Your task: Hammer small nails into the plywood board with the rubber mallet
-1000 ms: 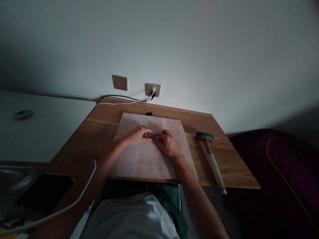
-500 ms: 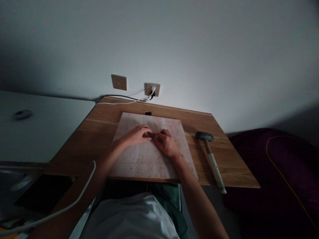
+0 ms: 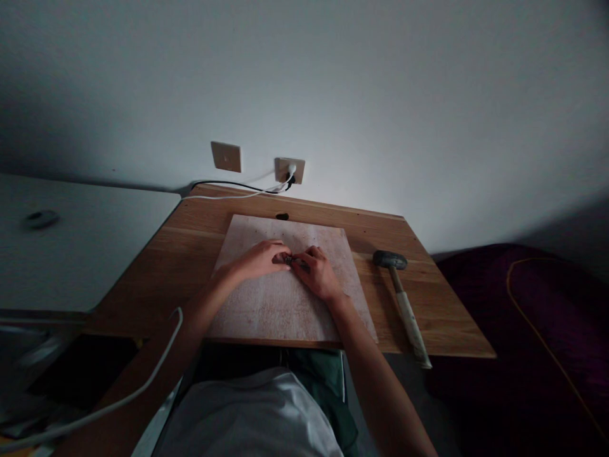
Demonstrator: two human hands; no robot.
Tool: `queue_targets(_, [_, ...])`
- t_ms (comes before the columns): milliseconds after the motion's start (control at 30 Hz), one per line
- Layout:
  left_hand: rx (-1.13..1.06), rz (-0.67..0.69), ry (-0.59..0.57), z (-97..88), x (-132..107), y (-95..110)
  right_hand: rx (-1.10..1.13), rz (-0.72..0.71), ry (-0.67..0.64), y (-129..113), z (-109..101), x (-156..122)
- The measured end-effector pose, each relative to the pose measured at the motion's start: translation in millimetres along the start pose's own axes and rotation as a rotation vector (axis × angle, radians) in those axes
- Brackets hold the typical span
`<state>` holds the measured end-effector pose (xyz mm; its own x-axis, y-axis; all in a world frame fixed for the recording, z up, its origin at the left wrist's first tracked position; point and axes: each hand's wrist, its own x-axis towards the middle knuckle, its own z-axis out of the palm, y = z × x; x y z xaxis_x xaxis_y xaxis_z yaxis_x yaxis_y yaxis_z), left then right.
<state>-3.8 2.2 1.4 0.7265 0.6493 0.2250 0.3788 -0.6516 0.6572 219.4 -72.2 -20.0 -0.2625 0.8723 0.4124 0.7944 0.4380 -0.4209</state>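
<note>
Over the middle of a pale, whitish board, my two hands meet at the fingertips. Between them is a small dark object with a ribbed, screw-like look, too small to name for certain. My left hand is closed in a pinch on its left side. From the right, my right hand pinches at the same piece with thumb and forefinger. The fingers hide part of it. A row of tiny dark dots runs along the board's far part.
The board lies on a wooden table. A black-headed mallet with a white-wrapped handle rests at right. Cables run to a wall socket behind. A white surface adjoins at left, and a white cable crosses my left forearm. Purple fabric is at right.
Both hands stay in nearly the same place, still pinching the small dark piece. The view has shifted very slightly.
</note>
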Motion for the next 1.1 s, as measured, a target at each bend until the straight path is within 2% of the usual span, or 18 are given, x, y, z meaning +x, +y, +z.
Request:
queue_targets(233, [-0.017,-0.013,-0.013,2.4,0,-2,0.012,0.09,0.072,5,-1,-1])
queue_targets(433, [0.009,0.028,-0.043,2.1,0,-5,0.009,0.18,0.128,11,-2,-1])
queue_targets(600, [0.016,0.049,-0.038,1.3,0,-3,0.033,0.188,0.127,11,-1,0])
queue_targets(833, [0.002,0.161,-0.076,2.5,1,-2,0.089,0.175,0.116,9,-2,1])
queue_targets(1100, [0.008,0.108,-0.055,2.7,2,-4,0.13,0.156,0.09,9,-5,2])
